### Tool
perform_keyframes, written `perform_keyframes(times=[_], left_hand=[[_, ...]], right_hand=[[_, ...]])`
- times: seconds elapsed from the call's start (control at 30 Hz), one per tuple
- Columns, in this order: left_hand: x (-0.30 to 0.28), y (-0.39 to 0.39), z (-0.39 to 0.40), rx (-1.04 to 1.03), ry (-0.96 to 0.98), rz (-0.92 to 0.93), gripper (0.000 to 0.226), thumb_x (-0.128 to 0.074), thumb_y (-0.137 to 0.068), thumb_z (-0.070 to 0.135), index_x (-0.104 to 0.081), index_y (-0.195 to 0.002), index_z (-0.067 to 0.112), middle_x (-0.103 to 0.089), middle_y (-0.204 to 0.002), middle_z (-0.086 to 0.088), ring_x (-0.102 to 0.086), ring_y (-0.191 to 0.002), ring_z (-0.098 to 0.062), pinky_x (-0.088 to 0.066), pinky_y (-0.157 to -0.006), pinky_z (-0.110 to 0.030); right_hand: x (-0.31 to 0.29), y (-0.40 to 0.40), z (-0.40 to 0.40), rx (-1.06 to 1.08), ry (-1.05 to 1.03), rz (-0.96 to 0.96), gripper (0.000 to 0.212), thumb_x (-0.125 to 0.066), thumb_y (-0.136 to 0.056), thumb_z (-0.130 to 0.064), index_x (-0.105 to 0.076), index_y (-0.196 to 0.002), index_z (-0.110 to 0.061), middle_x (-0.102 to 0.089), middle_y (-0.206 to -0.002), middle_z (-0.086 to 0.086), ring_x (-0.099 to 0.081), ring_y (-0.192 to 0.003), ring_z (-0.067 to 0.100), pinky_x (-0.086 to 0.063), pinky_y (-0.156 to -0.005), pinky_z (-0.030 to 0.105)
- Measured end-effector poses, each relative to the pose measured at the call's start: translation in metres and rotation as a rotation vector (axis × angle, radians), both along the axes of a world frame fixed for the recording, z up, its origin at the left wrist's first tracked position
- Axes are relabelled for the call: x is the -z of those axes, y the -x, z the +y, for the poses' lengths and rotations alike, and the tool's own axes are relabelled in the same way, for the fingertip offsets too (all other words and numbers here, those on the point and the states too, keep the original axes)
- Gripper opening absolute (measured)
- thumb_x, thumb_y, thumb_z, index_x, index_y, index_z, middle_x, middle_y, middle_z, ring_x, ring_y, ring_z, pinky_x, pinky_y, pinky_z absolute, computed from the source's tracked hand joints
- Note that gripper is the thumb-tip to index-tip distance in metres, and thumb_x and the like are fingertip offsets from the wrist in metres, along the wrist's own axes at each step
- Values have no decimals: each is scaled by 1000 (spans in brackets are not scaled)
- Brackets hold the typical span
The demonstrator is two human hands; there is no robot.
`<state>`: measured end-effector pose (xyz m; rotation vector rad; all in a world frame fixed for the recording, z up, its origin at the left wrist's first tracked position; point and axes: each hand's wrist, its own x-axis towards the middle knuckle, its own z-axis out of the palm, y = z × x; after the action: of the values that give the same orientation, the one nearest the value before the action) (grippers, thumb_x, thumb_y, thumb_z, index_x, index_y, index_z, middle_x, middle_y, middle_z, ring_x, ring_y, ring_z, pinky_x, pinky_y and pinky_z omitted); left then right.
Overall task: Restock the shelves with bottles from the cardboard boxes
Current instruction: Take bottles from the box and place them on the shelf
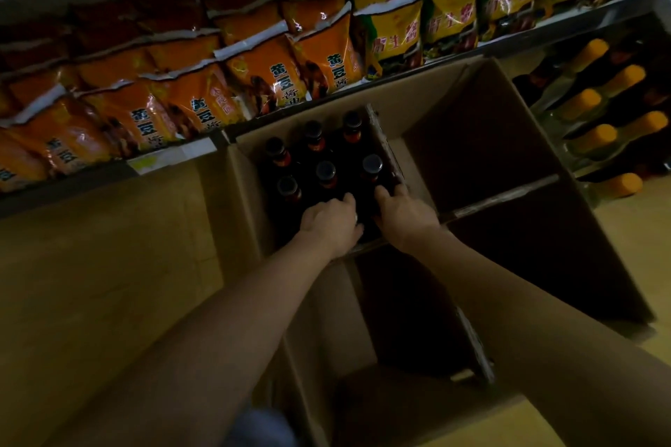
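1. While six dark bottles point(326, 170) stood upright, necks up, in the cardboard box's point(599, 265) far-left compartment, they lay just beyond both hands.
2. Left hand point(332, 223) and right hand point(405, 218) reached down among the nearest; whether their fingers gripped anything could not be told.
3. Shelf point(566, 16) beyond.

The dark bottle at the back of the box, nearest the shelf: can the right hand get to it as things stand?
Probably yes. The back bottle stands uncovered in the open box, and the right hand is already inside, though nearer bottles crowd the path.
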<state>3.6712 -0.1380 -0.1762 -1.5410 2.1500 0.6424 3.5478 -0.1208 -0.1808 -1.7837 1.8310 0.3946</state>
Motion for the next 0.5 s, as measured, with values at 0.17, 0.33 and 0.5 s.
perform_keyframes(times=[0.17,0.33,0.5], left_hand=[[10,2,-7,76,76,28,40,-42,-100,29,-32,-134,11,-61,-114,-16,-59,-103,-33,-39,-67,-34],[-5,-5,-10,140,135,61,32,-35,-102,28,-35,-129,11,-63,-108,-17,-58,-101,-36,-36,-70,-35],[-60,-8,-13,125,174,119,28,-36,-101,28,-38,-125,14,-61,-102,-14,-58,-93,-32,-38,-66,-35]], right_hand=[[10,5,-9,-116,105,100,47,-41,-101,-35,-28,-143,-20,-62,-113,10,-62,-99,29,-44,-69,34],[0,3,-9,-163,156,19,37,-39,-101,-30,-35,-135,-18,-61,-101,11,-61,-91,30,-42,-67,35],[-56,6,-2,-144,244,-43,31,-38,-101,-31,-41,-129,-19,-58,-92,9,-61,-87,31,-38,-64,33]])
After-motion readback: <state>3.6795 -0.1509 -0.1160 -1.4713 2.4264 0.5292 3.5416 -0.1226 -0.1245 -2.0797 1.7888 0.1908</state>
